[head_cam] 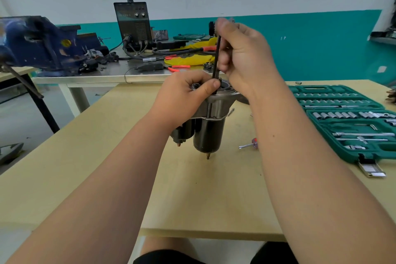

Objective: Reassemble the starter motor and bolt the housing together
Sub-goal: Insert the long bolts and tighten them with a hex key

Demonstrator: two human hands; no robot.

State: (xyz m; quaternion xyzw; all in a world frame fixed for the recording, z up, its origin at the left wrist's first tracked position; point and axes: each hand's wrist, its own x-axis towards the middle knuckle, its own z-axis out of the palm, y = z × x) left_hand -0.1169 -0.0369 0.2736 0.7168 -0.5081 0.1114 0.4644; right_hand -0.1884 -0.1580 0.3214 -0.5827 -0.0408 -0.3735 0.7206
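The starter motor (209, 133) is held upright near the middle of the tabletop (107, 156), apparently standing only on the thin studs at its lower end. The left hand (184, 94) is curled round the top of the housing (216, 105), with the thumb laid just beside the hole. A long bolt (216, 58) is pinched near its upper end by the curled fingers of the right hand (242, 49), and its lower tip is set at the housing's top. Trouble is most likely to be caused by misalignment: if the bolt is tilted, it could be jammed against the inner parts or cross-threaded at the far end. The thumb could be nipped beside the hole. Should the left grip be slackened, the motor could be toppled off its narrow footing toward the screwdriver (249, 145) and the socket case (347, 122) at the right edge.
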